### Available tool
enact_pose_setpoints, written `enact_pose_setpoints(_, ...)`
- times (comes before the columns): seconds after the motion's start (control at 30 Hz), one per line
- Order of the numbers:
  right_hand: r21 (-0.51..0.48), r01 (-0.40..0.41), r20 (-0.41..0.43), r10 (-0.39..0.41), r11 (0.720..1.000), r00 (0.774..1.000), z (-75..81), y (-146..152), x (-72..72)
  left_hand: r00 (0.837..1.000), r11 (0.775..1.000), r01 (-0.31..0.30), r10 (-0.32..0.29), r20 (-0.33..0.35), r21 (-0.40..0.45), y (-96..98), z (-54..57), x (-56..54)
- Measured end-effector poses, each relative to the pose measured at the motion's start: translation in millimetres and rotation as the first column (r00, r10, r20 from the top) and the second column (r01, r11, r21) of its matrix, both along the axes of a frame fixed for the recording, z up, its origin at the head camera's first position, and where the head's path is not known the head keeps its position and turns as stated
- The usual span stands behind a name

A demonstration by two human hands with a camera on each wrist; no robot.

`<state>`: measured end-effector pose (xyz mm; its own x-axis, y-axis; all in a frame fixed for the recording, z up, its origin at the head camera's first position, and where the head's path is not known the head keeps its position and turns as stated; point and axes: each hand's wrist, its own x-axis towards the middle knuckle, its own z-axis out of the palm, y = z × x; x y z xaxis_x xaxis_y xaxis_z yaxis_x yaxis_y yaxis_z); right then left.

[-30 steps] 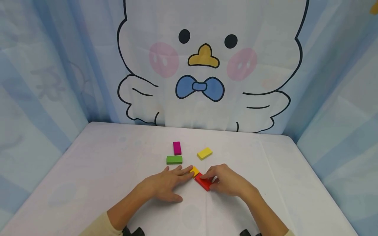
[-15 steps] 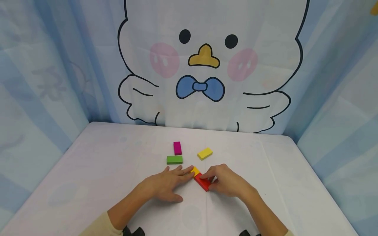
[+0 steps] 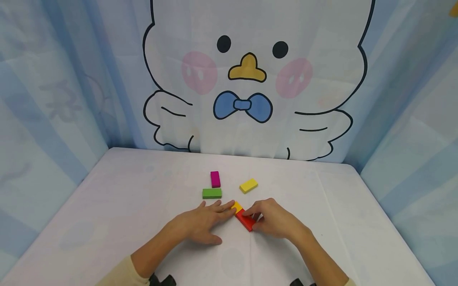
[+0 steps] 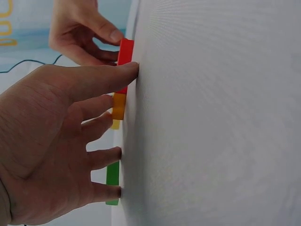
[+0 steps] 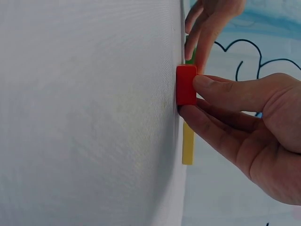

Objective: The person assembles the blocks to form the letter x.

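A red block (image 3: pixel 245 221) lies slanted on the white tabletop, end to end with an orange-yellow block (image 3: pixel 236 207). My right hand (image 3: pixel 277 220) pinches the red block between thumb and fingers near its close end; the right wrist view shows the thumb on one side of this red block (image 5: pixel 186 84) and a fingertip at its lower edge. My left hand (image 3: pixel 202 224) lies spread with fingers extended, its fingertips touching the orange-yellow block, which they partly cover. In the left wrist view the thumb crosses in front of the red block (image 4: pixel 126 52).
Beyond the left fingertips lies a green block (image 3: pixel 212 193), with a magenta block (image 3: pixel 215 179) just behind it. A yellow block (image 3: pixel 248 186) sits farther back on the right. Behind the white table (image 3: pixel 143 178) hangs a curtain (image 3: pixel 243 135) with a cartoon bird.
The red block has shifted very slightly and now lines up more closely with the orange-yellow block. Both hands keep nearly the same place and pose.
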<state>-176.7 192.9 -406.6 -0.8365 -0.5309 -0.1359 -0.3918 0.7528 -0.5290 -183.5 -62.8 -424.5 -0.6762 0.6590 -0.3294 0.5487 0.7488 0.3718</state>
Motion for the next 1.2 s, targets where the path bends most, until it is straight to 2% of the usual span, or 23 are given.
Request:
enact_pose_setpoints(0.53, -0.022, -0.008, 0.025, 0.008, 1.000, 1.000, 1.9, 1.9, 0.6, 1.000, 1.000, -0.004, 0.004, 0.000, -0.006, 0.4, 0.1, -0.1)
enact_pose_setpoints(1.2, -0.023, -0.067, -0.022, 0.066, 0.998, 0.998, 2.7, 3.6, -1.8, 1.000, 1.000, 0.015, -0.015, -0.021, -0.007, -1.7, -0.2, -0.2)
